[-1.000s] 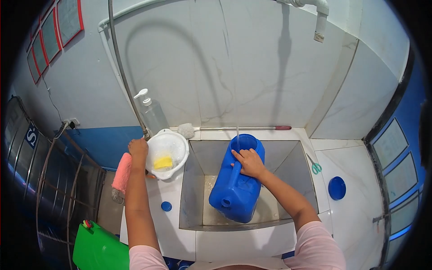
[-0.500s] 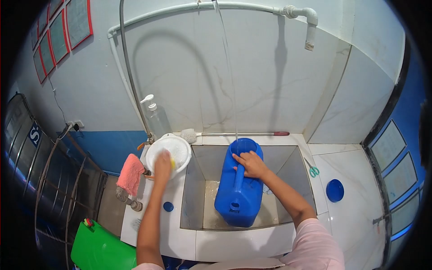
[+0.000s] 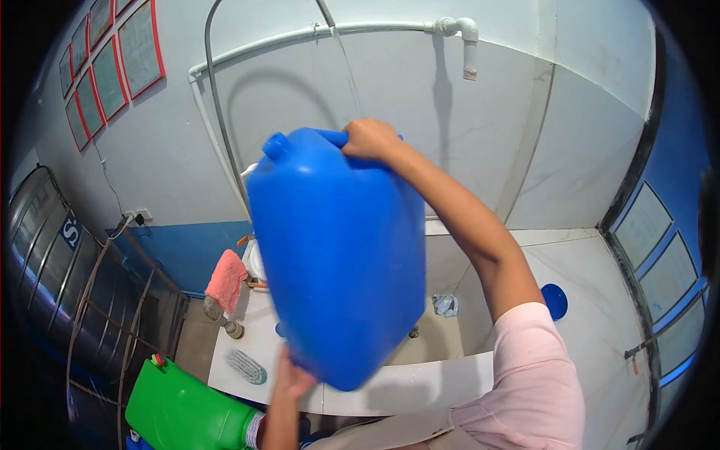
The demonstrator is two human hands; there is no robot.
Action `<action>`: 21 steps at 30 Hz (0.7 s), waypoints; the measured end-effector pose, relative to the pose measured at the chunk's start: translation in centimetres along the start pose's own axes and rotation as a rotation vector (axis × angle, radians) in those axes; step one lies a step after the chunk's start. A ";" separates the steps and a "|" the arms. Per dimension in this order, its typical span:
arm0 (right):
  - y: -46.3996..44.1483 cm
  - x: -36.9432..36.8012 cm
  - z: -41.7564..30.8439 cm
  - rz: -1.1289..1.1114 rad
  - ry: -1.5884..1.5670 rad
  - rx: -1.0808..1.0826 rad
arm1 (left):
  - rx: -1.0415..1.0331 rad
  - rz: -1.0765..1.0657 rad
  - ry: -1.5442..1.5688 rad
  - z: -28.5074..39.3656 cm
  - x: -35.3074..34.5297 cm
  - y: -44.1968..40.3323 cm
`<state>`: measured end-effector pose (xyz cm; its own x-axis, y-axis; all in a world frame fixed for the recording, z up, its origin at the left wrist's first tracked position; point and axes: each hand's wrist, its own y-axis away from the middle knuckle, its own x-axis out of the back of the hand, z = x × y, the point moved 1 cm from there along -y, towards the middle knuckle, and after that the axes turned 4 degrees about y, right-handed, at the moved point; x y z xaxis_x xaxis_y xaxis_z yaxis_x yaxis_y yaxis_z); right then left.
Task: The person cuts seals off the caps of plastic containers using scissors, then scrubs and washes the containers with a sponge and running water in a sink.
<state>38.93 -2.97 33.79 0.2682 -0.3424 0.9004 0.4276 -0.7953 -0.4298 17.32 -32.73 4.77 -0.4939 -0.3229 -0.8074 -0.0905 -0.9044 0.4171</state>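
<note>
Between both hands [image 3: 370, 140], blue jug [image 3: 337, 251]

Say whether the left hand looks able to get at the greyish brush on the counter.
Probably yes: the greyish brush lies nearby with nothing visible between, though the left hand is at the blue jug and may need freeing first.

I work from a single view, a camera worn on the person's head, facing forward and steeply down over a pink sleeve [image 3: 532, 352] toward the right hand [image 3: 371, 140] and left hand [image 3: 291, 375]. The blue jerrycan [image 3: 337, 247] sits so near my lens that it covers the middle of the view and part of the sink [image 3: 442, 262]. Its wide, dark-cornered field takes me from the metal tank [image 3: 45, 247] at left, across the back wall [image 3: 405, 90], to blue panelling [image 3: 694, 127] at right.
</note>
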 end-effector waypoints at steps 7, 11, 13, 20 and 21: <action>-0.8 3.8 -0.7 0.189 -0.155 -0.148 | -0.453 -0.024 -0.159 6.3 -1.3 2.7; -0.4 0.0 -1.7 0.006 -0.038 -0.075 | -0.286 0.016 0.027 1.2 1.7 3.4; 0.1 0.0 -3.0 -0.085 -0.007 -0.025 | -0.280 0.092 -0.018 3.0 1.1 6.4; -1.3 3.9 -2.4 0.150 -0.168 -0.153 | -0.561 -0.022 -0.124 6.3 -0.2 3.0; -1.7 2.1 -1.9 0.106 -0.099 -0.162 | -0.463 -0.042 -0.084 4.5 0.3 2.7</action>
<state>37.16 -3.29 36.47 0.3910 -0.3842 0.8364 0.2507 -0.8299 -0.4984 13.04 -34.04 7.59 -0.5679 -0.2774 -0.7750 0.2745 -0.9514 0.1394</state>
